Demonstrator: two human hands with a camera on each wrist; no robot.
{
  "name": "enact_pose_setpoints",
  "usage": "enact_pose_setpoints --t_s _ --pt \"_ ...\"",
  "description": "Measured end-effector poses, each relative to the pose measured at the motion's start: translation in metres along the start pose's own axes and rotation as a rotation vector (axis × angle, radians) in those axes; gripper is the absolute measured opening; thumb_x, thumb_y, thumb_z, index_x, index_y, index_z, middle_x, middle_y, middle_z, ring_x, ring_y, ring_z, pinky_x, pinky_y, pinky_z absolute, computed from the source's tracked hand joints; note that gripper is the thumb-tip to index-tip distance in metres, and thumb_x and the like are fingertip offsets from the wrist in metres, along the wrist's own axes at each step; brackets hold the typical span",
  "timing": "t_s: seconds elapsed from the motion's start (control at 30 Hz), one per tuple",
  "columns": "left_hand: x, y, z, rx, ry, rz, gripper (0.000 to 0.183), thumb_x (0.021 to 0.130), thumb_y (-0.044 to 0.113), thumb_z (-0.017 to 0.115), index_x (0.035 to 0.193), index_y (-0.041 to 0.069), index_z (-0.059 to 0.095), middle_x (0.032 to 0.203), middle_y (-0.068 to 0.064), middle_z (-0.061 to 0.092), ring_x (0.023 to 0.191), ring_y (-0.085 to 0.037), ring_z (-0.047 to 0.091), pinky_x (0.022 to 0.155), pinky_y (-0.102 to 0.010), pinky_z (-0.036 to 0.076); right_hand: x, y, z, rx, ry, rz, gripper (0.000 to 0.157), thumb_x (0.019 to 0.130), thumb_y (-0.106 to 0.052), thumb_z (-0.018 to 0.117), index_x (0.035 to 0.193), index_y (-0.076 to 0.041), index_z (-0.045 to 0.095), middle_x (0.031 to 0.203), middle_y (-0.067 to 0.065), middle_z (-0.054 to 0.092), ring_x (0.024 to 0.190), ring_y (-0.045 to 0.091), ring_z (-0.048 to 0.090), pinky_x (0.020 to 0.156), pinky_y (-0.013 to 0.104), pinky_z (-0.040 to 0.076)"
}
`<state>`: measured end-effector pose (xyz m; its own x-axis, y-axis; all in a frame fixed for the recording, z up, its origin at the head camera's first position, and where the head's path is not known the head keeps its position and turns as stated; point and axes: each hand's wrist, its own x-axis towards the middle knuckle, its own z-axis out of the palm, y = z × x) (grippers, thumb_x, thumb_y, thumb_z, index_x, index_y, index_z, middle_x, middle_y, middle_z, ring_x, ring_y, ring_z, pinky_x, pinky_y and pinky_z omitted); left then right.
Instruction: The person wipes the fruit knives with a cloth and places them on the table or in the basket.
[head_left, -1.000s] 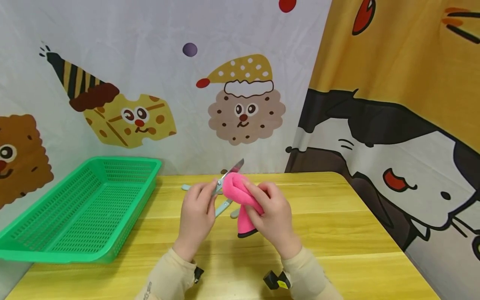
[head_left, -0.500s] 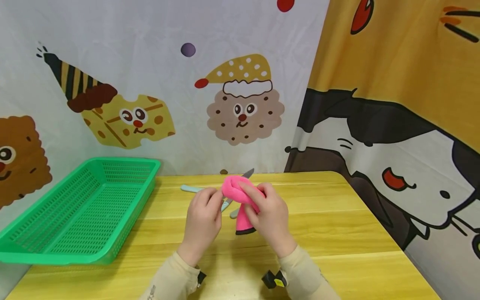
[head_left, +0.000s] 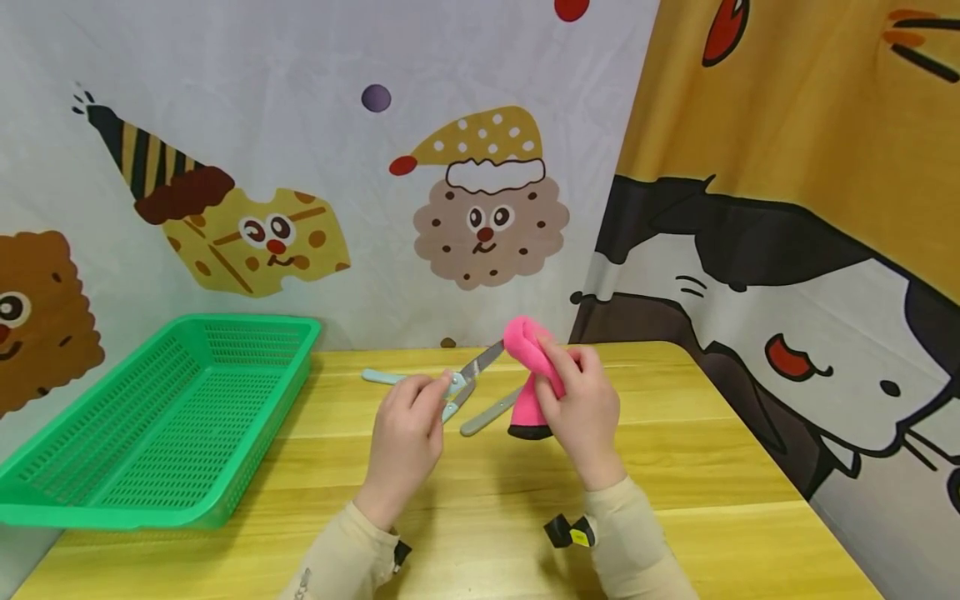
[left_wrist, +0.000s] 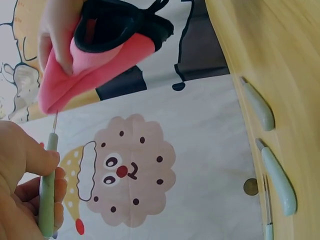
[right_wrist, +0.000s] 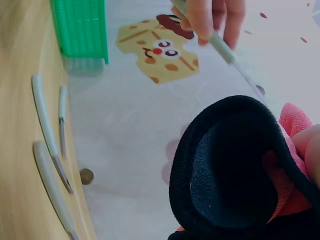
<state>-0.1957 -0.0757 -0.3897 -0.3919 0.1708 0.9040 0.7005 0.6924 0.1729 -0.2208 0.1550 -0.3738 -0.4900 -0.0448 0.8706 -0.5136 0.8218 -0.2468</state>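
Observation:
In the head view my left hand (head_left: 403, 437) grips a small knife (head_left: 482, 362) by its light green handle, blade pointing up and to the right. My right hand (head_left: 583, 408) pinches a folded pink cloth (head_left: 528, 343) near the blade's tip. The left wrist view shows the tip meeting the cloth's (left_wrist: 107, 70) folded end; whether it lies inside the fold I cannot tell. A black-rimmed opening in the cloth (right_wrist: 235, 165) faces the right wrist camera and covers part of the blade. Both hands are raised over the table.
On the wooden table (head_left: 675, 467) lie a blue-handled knife (head_left: 381, 377), a second knife (head_left: 451, 410) and a grey-handled knife (head_left: 491, 413). A green plastic basket (head_left: 225, 500) stands at the left. A printed curtain (head_left: 315, 67) hangs behind the table.
My right hand has moved right with the pink cloth, from around the blade's handle end to its tip, uncovering the blade. The left hand has shifted slightly right and still holds the knife.

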Motion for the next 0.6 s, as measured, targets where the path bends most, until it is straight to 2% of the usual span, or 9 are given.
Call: enact_pose_setpoints --t_s 0.13,0.3,0.6 --pt "0.002 -0.003 -0.003 0.01 0.018 -0.004 0.039 0.076 -0.017 0.074 0.112 -0.003 0.07 0.092 -0.016 0.062 0.079 -0.032 0.06 0.066 -0.042 0.053 0.002 0.002 -0.005 0.004 0.015 0.008 0.045 0.081 -0.008 0.072 0.125 -0.018 0.069 0.093 0.013 0.055 0.069 0.026 0.053 0.049 0.038 0.042" --pt "0.002 -0.006 -0.005 0.025 0.037 -0.014 0.037 0.079 -0.015 0.073 0.113 -0.002 0.069 0.091 -0.016 0.061 0.078 -0.032 0.059 0.066 -0.044 0.052 0.004 -0.009 -0.01 0.051 0.033 -0.055 0.046 0.08 -0.007 0.071 0.124 -0.02 0.07 0.09 0.012 0.055 0.068 0.025 0.052 0.049 0.038 0.041" --pt "0.001 -0.007 -0.006 0.055 0.044 -0.014 0.035 0.079 -0.013 0.073 0.113 -0.003 0.069 0.09 -0.016 0.061 0.077 -0.032 0.058 0.066 -0.044 0.051 -0.004 -0.036 -0.003 0.129 -0.057 -0.195 0.049 0.079 -0.009 0.071 0.127 -0.02 0.068 0.088 0.009 0.053 0.066 0.02 0.05 0.049 0.034 0.044"
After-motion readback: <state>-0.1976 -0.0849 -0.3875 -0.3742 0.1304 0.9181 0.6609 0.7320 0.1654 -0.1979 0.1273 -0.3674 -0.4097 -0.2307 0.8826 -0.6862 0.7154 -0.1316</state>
